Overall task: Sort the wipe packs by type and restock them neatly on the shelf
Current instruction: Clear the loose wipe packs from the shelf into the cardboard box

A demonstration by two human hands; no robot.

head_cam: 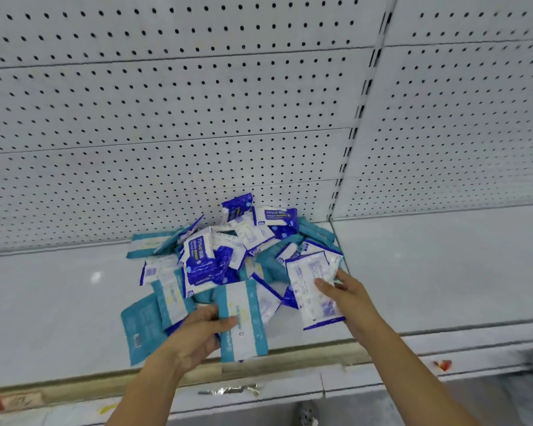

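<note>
A jumbled pile of wipe packs lies on the white shelf against the pegboard back. Two kinds are mixed: dark blue-and-white packs and teal-and-white packs. My left hand grips a teal-and-white pack at the front of the pile, thumb on its face. My right hand holds a blue-edged white pack by its right side, its printed back turned up. A teal pack lies flat at the pile's left front.
A white pegboard wall rises behind the shelf. A slotted upright and a low divider separate this bay from the shelf section on the right. A price-label rail runs along the shelf's front edge.
</note>
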